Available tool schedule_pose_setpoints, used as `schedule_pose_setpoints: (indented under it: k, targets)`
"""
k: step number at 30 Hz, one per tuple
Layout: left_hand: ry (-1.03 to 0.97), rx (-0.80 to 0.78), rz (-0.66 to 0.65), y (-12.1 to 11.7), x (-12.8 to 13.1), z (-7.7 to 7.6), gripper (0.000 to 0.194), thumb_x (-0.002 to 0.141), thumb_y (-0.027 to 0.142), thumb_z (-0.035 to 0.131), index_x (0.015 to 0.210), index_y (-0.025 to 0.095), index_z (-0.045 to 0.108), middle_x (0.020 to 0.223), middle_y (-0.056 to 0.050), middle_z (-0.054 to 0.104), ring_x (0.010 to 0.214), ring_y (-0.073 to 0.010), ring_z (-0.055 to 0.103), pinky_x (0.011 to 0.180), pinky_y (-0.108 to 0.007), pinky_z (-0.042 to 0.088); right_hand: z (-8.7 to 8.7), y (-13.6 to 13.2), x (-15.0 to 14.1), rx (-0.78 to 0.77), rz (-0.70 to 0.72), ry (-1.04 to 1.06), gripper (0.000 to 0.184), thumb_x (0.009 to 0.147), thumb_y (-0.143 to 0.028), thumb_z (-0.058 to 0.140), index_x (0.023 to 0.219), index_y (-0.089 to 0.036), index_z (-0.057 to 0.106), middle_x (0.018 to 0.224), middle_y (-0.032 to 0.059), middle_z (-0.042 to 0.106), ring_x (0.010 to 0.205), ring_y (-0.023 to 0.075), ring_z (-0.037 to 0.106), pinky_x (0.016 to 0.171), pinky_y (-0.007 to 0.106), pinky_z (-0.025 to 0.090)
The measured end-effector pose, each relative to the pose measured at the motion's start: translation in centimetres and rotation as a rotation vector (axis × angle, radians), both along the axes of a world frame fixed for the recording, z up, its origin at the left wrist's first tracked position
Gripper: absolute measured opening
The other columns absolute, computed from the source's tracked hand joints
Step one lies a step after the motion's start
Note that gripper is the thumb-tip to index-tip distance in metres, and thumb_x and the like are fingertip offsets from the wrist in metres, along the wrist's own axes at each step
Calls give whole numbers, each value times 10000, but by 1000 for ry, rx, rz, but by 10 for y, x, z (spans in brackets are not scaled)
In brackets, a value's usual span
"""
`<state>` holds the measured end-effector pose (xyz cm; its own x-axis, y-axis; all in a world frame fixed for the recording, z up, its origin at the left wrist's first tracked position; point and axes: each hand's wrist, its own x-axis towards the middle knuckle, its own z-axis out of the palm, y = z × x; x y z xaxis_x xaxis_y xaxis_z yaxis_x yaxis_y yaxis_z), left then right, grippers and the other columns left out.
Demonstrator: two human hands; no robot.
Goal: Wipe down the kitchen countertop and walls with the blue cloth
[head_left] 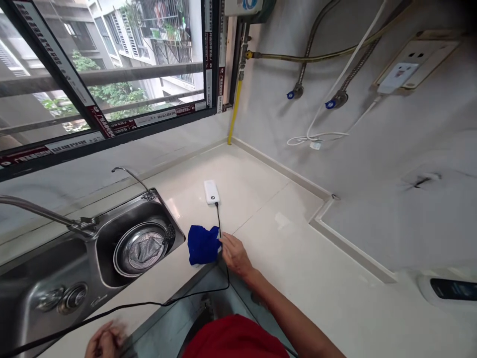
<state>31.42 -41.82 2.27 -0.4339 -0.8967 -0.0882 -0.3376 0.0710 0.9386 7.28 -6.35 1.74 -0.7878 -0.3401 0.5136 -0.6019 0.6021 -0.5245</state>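
A blue cloth [201, 244] lies crumpled on the white countertop [298, 258] near its front edge, beside the sink. My right hand [234, 254] rests on the counter with its fingers touching the cloth's right side; whether they grip it is unclear. A white power bank [211, 192] lies further back, and its black cable [219, 223] runs past my right hand and down over the counter edge. My left hand [106, 340] is at the bottom edge, blurred, with curled fingers by the cable.
A steel sink [93, 258] with a strainer basket [143, 248] and two taps sits at the left. A window runs along the back. The right wall carries hoses, valves, a socket and a white cord. A dark device [450, 289] lies at the far right.
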Motion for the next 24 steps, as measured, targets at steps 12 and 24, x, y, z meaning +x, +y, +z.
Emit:
schedule_pose_setpoints:
  k: [12, 24]
  targets:
    - [164, -896, -1334, 24, -233, 31, 346, 1001, 349, 468, 1272, 245, 655, 1271, -87, 685, 1170, -229, 647, 1041, -404, 550, -54, 106, 54, 326, -305, 78, 625, 976, -144, 397, 1587, -207, 279, 1565, 104, 471, 1458, 231, 444, 1179, 491, 468]
    - [98, -1048, -1527, 114, -260, -3, 423, 866, 462, 682, 1230, 250, 649, 1501, -131, 476, 1448, -385, 362, 1148, -667, 402, -48, 104, 52, 344, -330, 17, 668, 953, -128, 428, 1593, -218, 260, 1559, 93, 480, 1456, 220, 445, 1174, 499, 470]
